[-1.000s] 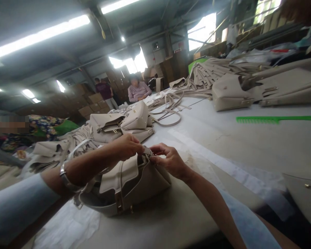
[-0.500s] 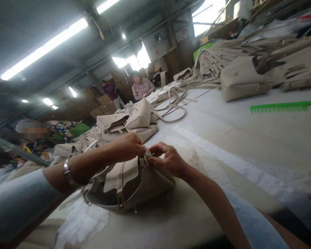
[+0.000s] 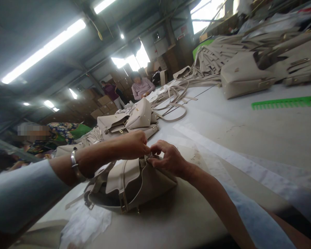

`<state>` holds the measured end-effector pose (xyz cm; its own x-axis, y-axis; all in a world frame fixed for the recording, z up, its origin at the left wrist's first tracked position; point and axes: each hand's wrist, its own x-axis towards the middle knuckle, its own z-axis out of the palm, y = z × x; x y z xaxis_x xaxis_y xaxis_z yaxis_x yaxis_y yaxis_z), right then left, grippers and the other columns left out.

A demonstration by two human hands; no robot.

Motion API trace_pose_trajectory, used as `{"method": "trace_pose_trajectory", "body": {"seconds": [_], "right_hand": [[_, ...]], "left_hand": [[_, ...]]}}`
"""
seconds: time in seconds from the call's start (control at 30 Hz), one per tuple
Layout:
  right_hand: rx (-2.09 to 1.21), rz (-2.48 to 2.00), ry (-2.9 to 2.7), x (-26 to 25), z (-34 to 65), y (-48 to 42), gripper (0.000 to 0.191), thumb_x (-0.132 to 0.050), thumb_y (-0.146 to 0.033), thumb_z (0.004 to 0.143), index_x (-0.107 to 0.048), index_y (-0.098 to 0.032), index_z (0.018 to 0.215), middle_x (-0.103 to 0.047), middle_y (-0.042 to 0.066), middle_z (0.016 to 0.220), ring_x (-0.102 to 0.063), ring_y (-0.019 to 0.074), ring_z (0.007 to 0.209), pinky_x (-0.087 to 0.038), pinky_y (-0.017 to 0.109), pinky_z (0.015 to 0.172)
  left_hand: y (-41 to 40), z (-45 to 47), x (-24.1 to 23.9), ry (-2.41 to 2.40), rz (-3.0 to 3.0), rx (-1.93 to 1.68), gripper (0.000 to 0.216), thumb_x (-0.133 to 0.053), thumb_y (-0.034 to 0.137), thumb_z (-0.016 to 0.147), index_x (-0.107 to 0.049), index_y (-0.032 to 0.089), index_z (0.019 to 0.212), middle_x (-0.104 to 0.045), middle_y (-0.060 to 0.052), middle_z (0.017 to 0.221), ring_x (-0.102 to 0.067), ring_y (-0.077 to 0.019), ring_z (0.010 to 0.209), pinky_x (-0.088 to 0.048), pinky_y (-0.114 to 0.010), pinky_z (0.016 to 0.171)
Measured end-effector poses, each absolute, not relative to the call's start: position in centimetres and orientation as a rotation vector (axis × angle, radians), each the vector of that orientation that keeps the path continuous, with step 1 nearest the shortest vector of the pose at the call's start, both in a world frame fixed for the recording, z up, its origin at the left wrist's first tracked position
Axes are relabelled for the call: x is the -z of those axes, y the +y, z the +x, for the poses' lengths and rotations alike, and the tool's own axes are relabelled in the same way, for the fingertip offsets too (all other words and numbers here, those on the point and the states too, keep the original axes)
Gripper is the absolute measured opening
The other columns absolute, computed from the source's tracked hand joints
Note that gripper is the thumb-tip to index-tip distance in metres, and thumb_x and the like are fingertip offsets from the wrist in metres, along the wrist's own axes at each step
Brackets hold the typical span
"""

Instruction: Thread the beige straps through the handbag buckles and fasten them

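A beige handbag (image 3: 158, 186) lies on the table in front of me, its mouth gaping toward the left and a gold clasp (image 3: 123, 202) on its front strap. At the bag's far upper corner, my left hand (image 3: 138, 142) is closed in a pinch on a short beige strap (image 3: 148, 156). From the right, my right hand (image 3: 171, 159) grips the same strap between thumb and fingers, close to the bag's edge. My fingers partly hide the strap and any fitting on it. Crumpled white paper (image 3: 86, 224) is beside the bag.
More beige handbags (image 3: 140, 116) are piled behind my hands. Long loose straps (image 3: 176, 98) spread across the table. At right are another bag (image 3: 243, 77) and a green comb-like strip (image 3: 282, 103). Co-workers (image 3: 142, 88) are at the far end and on the left.
My left hand has shifted slightly right and down, closer to my right hand, and less of the strap shows between them. Both hands keep their grip at the bag's corner.
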<state>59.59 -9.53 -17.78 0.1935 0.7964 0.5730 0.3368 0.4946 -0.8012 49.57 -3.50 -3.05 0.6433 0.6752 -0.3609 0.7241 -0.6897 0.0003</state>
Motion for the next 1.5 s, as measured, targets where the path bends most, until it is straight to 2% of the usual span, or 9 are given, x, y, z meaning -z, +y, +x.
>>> {"method": "trace_pose_trajectory", "body": {"seconds": [0.23, 0.43, 0.63, 0.8, 0.97, 1.2, 1.5], "right_hand": [[-0.335, -1.132, -1.523, 16.7, 59.3, -8.3, 0.017, -0.07, -0.012, 0.058, -0.062, -0.016, 0.073, -0.055, -0.001, 0.071, -0.049, 0.0119, 0.065, -0.039, 0.024, 0.061], [-0.323, -1.214, -1.513, 16.7, 59.1, -8.4, 0.018, -0.07, -0.015, 0.059, -0.062, -0.015, 0.075, -0.056, 0.0, 0.071, -0.049, 0.0123, 0.065, -0.038, 0.024, 0.061], [-0.344, -1.23, -1.501, 16.6, 58.3, -8.9, 0.017, -0.07, -0.017, 0.062, -0.061, -0.016, 0.076, -0.056, -0.001, 0.072, -0.05, 0.0117, 0.065, -0.039, 0.023, 0.061], [-0.342, -1.248, -1.515, 16.5, 58.0, -9.1, 0.016, -0.07, -0.017, 0.061, -0.061, -0.016, 0.074, -0.054, -0.002, 0.069, -0.048, 0.0111, 0.062, -0.037, 0.023, 0.059], [-0.347, -1.276, -1.512, 16.5, 58.0, -8.8, 0.019, -0.07, -0.019, 0.062, -0.063, -0.016, 0.079, -0.057, 0.0, 0.073, -0.051, 0.0132, 0.067, -0.039, 0.025, 0.062], [-0.484, -1.176, -1.417, 18.0, 58.2, -9.3, 0.018, -0.074, -0.021, 0.067, -0.065, -0.017, 0.082, -0.057, 0.002, 0.08, -0.054, 0.0152, 0.077, -0.043, 0.028, 0.072], [-0.599, -1.055, -1.249, 18.9, 57.6, -9.6, 0.013, -0.073, -0.019, 0.065, -0.067, -0.017, 0.076, -0.056, 0.001, 0.077, -0.054, 0.0151, 0.076, -0.044, 0.028, 0.072]], "left_hand": [[-3.4, 49.0, 2.4, 1.122, 2.762, 0.64, 0.026, -0.053, 0.035, 0.066, -0.042, 0.017, 0.05, -0.03, 0.004, 0.047, -0.027, -0.0087, 0.047, -0.017, -0.027, 0.044], [-3.2, 49.1, 2.7, 1.047, 2.777, 0.61, 0.023, -0.052, 0.031, 0.067, -0.047, 0.015, 0.051, -0.031, 0.003, 0.048, -0.027, -0.0094, 0.049, -0.018, -0.027, 0.046], [-3.0, 48.2, 3.1, 0.976, 2.82, 0.653, 0.028, -0.051, 0.035, 0.069, -0.045, 0.016, 0.049, -0.028, 0.004, 0.048, -0.027, -0.0095, 0.049, -0.018, -0.027, 0.046], [-2.7, 47.9, 3.4, 0.987, 2.747, 0.67, 0.025, -0.048, 0.033, 0.07, -0.052, 0.015, 0.053, -0.033, 0.003, 0.05, -0.03, -0.0099, 0.051, -0.023, -0.026, 0.048], [-2.1, 47.8, 4.1, 1.138, 2.73, 0.615, 0.027, -0.053, 0.033, 0.065, -0.043, 0.016, 0.047, -0.025, 0.004, 0.049, -0.025, -0.0091, 0.049, -0.018, -0.027, 0.047], [-2.1, 46.6, 4.6, 1.241, 2.568, 0.504, 0.027, -0.054, 0.039, 0.067, -0.051, 0.015, 0.056, -0.03, 0.005, 0.049, -0.026, -0.0094, 0.049, -0.018, -0.025, 0.045], [-3.2, 47.4, 3.7, 1.191, 2.718, 0.693, 0.026, -0.048, 0.039, 0.072, -0.051, 0.016, 0.059, -0.032, 0.004, 0.052, -0.029, -0.0096, 0.05, -0.02, -0.026, 0.046]]}}
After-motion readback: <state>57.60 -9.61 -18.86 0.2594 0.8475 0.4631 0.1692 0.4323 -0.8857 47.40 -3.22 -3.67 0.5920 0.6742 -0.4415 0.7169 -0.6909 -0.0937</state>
